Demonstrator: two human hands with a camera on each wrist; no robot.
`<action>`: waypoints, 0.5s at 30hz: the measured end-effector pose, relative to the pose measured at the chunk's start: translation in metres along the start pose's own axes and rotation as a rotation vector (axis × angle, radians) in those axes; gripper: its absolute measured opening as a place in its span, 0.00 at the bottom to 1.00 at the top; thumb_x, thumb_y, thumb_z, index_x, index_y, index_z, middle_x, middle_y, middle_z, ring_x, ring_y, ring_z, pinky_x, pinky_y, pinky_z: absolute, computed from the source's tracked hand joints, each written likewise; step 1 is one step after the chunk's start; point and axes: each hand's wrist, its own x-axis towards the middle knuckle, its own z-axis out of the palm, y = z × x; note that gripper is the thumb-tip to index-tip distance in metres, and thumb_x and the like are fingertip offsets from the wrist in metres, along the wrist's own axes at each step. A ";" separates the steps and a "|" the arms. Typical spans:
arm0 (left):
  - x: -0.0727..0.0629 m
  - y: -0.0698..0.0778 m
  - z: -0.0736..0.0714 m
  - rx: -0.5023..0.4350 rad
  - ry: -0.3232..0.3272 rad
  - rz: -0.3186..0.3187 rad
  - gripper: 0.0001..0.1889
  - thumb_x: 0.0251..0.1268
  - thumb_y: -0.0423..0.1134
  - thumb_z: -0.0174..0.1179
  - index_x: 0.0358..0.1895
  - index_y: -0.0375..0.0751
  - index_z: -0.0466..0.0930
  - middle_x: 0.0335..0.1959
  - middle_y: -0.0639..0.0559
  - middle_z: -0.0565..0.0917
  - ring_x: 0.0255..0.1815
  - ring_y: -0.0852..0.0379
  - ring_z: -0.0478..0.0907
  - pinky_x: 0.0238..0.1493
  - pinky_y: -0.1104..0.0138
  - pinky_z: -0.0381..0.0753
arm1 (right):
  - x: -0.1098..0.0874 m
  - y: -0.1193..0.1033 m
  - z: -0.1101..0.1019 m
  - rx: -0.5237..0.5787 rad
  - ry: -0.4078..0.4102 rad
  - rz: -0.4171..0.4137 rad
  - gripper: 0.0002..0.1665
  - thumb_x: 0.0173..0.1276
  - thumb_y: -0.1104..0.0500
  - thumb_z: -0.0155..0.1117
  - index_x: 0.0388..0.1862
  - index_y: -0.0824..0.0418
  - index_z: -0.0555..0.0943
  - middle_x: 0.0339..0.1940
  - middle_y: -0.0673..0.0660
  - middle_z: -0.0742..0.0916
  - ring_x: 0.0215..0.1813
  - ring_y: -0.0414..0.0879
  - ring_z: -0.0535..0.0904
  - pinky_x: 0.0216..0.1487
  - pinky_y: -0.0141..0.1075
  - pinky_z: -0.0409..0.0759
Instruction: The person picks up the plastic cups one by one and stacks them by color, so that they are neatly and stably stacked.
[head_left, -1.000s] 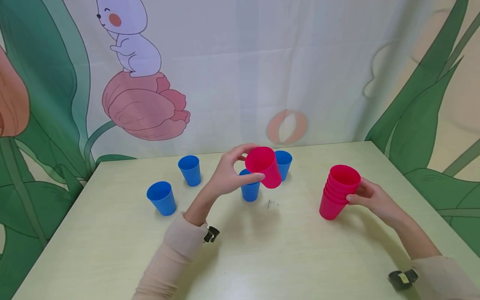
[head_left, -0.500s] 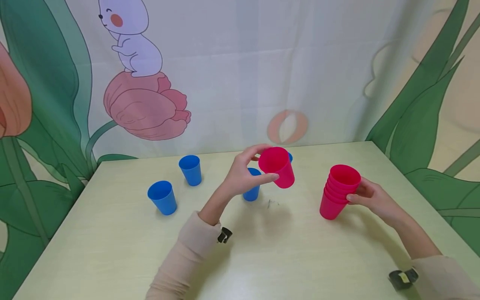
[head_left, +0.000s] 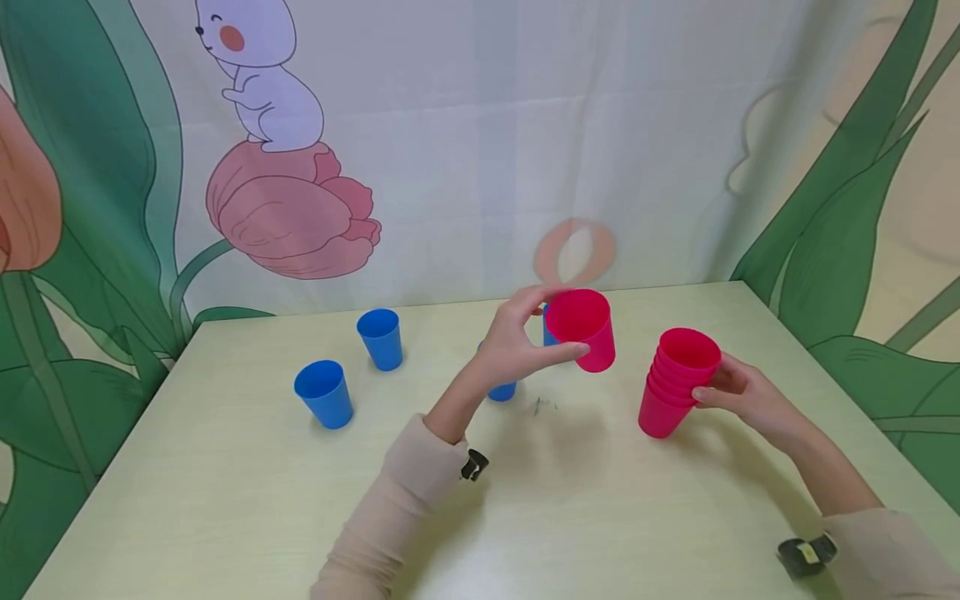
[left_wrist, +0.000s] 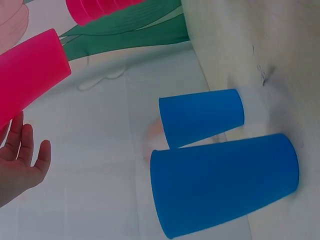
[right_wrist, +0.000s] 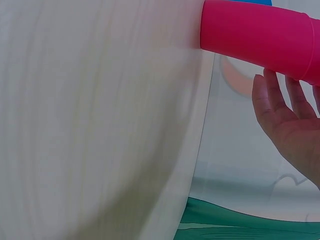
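My left hand [head_left: 513,342] grips a single pink cup [head_left: 594,337] between thumb and fingers, lifted above the table with its mouth tilted toward the head camera. On the right, my right hand [head_left: 757,404] holds a stack of several nested pink cups [head_left: 667,408], its thumb against their side. The left wrist view shows the lone pink cup [left_wrist: 30,75] beside the left fingers, with the stack's ribbed rims [left_wrist: 100,9] at the top. In the right wrist view, the stack [right_wrist: 255,35] has its base close to the table surface.
Two blue cups, a nearer one [head_left: 324,396] and a farther one [head_left: 381,340], stand upright at the left. Two more, one [head_left: 502,392] by the left wrist and one [head_left: 549,327] behind the pink cup, are partly hidden. A printed curtain [head_left: 450,167] hangs behind the table [head_left: 225,500].
My left hand has carried the single pink cup rightward, closer to the stack, covering more of the two middle blue cups. The right hand and its stack stay in place.
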 end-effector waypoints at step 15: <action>0.021 0.007 0.024 -0.077 -0.001 -0.044 0.31 0.48 0.40 0.68 0.59 0.45 0.69 0.48 0.56 0.76 0.49 0.63 0.70 0.46 0.68 0.73 | 0.000 -0.001 0.000 0.000 -0.002 0.010 0.29 0.65 0.65 0.56 0.65 0.57 0.62 0.48 0.44 0.78 0.47 0.38 0.76 0.42 0.41 0.79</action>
